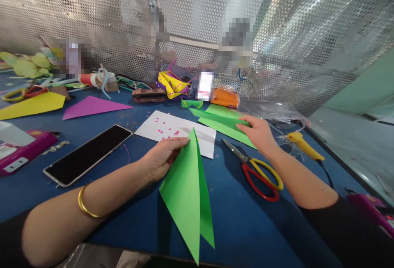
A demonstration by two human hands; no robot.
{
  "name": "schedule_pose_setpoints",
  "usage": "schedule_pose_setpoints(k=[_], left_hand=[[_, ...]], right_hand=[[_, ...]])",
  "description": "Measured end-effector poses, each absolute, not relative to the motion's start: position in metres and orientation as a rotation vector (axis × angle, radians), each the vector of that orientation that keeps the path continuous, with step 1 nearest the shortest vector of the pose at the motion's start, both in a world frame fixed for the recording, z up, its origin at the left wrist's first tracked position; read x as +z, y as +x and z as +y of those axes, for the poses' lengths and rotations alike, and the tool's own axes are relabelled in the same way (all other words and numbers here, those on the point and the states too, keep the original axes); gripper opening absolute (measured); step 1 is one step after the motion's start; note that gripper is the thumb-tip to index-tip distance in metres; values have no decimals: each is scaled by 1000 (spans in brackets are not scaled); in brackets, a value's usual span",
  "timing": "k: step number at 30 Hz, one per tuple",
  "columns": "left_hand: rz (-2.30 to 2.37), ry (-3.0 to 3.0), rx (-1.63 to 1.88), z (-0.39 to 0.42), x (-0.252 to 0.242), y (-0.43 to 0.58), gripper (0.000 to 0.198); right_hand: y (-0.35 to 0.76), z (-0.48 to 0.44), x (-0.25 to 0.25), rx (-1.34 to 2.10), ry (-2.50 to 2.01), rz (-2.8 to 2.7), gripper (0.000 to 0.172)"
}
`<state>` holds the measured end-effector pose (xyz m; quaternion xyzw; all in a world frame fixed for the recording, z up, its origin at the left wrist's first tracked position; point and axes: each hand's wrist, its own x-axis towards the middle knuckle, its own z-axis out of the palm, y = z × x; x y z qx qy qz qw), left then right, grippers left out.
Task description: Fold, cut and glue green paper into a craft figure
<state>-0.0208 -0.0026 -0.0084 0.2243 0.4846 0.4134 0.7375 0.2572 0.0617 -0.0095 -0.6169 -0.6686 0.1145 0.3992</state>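
In the head view my left hand [164, 155] pinches the upper edge of a folded green sheet of paper [184, 194], whose two pointed flaps hang apart toward the table's front edge. My right hand [258, 134] is farther back on the right, thumb and fingers closed on the edge of a second green sheet [220, 118]. That one lies folded, partly covered by my fingers. Between my hands is a white sheet [201, 136] scattered with small pink pieces. Scissors [246, 161] with a red and a yellow handle lie open just below my right hand.
A black-screened phone [89, 153] lies at left, near a purple power strip [27, 149]. Yellow paper [33, 106] and purple paper [95, 107] are behind it. A yellow glue gun [304, 145] lies far right. Decorated paper masks [172, 85] stand before the perforated metal screen [197, 13].
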Motion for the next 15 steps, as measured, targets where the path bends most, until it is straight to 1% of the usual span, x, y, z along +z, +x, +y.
schedule_pose_setpoints(k=[4, 8, 10, 12, 15], left_hand=[[1031, 479, 910, -3, -11, -22, 8], [997, 462, 922, -3, -13, -22, 6], [980, 451, 920, -4, -13, -22, 4], [969, 442, 917, -5, -13, -22, 5], [967, 434, 925, -5, -12, -23, 10]], right_hand=[[223, 99, -2, 358, -1464, -1811, 29], [168, 138, -6, 490, -1402, -1950, 22], [139, 157, -10, 530, -1391, -2007, 25], [112, 174, -12, 557, -1378, -2054, 34], [78, 194, -10, 576, -1357, -2092, 37]])
